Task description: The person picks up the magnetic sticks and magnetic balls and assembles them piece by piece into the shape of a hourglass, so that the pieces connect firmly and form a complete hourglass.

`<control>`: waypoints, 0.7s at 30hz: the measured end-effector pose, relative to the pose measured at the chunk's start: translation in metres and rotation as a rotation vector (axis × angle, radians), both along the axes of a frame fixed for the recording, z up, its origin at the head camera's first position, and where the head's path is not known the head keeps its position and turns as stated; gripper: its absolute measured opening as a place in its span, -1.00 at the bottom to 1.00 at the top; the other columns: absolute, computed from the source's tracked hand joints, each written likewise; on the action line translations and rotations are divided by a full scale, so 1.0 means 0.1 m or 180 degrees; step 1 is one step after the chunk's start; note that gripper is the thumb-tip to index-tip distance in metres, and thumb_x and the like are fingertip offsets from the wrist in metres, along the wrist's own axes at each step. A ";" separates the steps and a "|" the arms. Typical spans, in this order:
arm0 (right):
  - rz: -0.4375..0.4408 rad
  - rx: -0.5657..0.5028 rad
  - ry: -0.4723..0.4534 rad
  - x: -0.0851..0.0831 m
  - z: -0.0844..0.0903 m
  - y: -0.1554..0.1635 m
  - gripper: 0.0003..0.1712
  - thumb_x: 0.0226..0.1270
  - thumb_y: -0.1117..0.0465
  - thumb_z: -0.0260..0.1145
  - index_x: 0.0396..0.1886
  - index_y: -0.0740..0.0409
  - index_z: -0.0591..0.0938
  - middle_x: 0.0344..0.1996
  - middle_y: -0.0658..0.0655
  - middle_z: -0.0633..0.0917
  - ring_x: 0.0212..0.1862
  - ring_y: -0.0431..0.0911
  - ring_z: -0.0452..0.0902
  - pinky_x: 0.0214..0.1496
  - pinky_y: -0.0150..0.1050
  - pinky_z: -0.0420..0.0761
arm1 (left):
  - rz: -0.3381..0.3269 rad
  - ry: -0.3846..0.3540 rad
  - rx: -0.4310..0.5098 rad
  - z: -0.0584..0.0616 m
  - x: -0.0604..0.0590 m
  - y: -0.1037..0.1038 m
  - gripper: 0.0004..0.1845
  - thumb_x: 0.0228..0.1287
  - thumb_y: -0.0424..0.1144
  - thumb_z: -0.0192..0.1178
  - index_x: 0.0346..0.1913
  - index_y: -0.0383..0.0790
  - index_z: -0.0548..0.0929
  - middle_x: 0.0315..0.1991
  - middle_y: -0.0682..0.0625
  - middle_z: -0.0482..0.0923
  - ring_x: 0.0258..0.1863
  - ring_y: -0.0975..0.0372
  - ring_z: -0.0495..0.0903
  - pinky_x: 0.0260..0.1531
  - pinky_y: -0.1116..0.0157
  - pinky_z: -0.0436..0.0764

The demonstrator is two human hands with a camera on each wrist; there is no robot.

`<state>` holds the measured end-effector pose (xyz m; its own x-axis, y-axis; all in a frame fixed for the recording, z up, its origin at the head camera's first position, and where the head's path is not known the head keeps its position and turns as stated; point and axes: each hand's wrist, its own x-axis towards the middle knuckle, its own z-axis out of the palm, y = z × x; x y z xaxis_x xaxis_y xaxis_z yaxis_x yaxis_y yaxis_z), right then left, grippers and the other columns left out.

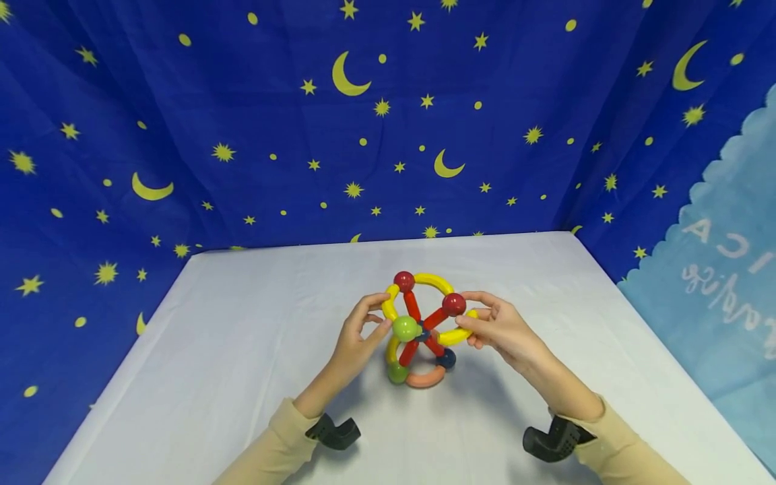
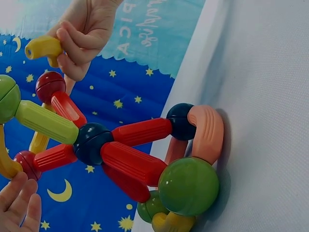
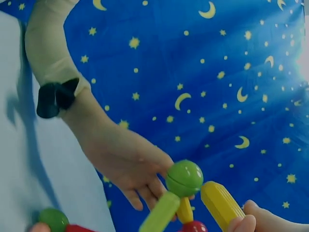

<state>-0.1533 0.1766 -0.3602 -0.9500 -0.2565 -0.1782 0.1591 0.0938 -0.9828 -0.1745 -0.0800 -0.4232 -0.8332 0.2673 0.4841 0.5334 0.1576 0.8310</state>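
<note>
The rod-and-ball toy, built of red, yellow, green and orange rods joined by red, green and dark blue balls, stands on the white table near its middle, an orange curved rod resting on the cloth. The left hand pinches a yellow curved rod on the toy's left side, by a green ball. The right hand pinches another yellow curved rod on its right. Behind hangs a blue backdrop with yellow stars and moons; far right, a pale blue cloth bears mirrored writing, only "ICA" legible.
</note>
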 end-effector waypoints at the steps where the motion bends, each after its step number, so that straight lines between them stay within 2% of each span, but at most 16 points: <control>1: -0.0020 -0.0062 -0.0036 0.01 0.00 -0.02 -0.27 0.30 0.22 0.28 0.35 0.36 0.18 -0.57 -0.12 0.65 -0.62 -0.29 0.52 -0.47 -0.52 0.55 | -0.0004 0.0001 -0.0001 0.00 0.00 0.00 -0.57 0.30 -0.37 0.12 0.23 -0.26 0.41 0.20 -0.15 0.45 0.11 0.24 0.42 0.01 0.23 0.55; 8: -0.0121 -0.0491 -0.0284 0.03 -0.02 -0.14 -0.32 0.33 0.24 0.25 0.32 0.37 0.16 -0.50 -0.08 0.69 -0.59 -0.31 0.58 -0.41 -0.54 0.59 | -0.0022 0.0012 0.0017 -0.02 -0.01 -0.01 -0.58 0.31 -0.37 0.11 0.23 -0.26 0.41 0.20 -0.16 0.45 0.11 0.24 0.43 0.02 0.29 0.54; 12: -0.0121 -0.0544 -0.0335 0.03 -0.03 -0.20 -0.35 0.33 0.23 0.25 0.28 0.38 0.17 -0.47 -0.06 0.69 -0.59 -0.31 0.57 -0.39 -0.53 0.60 | -0.0023 -0.0013 0.0018 -0.01 -0.01 -0.01 -0.57 0.31 -0.37 0.12 0.23 -0.26 0.40 0.21 -0.16 0.45 0.12 0.23 0.43 0.02 0.30 0.54; 18: -0.0048 -0.0596 -0.0439 0.01 -0.02 -0.25 -0.24 0.32 0.28 0.24 0.37 0.37 0.06 -0.55 -0.07 0.66 -0.60 -0.31 0.56 -0.39 -0.54 0.59 | -0.0055 -0.0086 0.0005 0.01 0.01 -0.02 -0.56 0.31 -0.35 0.11 0.24 -0.24 0.40 0.22 -0.14 0.44 0.14 0.21 0.42 0.04 0.29 0.53; 21: -0.0025 -0.0719 -0.0485 0.01 -0.01 -0.27 -0.32 0.34 0.27 0.21 0.32 0.37 0.10 -0.53 -0.06 0.66 -0.60 -0.32 0.57 -0.40 -0.55 0.58 | -0.0080 -0.0090 0.0012 0.02 0.01 -0.02 -0.56 0.30 -0.35 0.11 0.24 -0.24 0.40 0.23 -0.14 0.43 0.14 0.20 0.41 0.05 0.29 0.52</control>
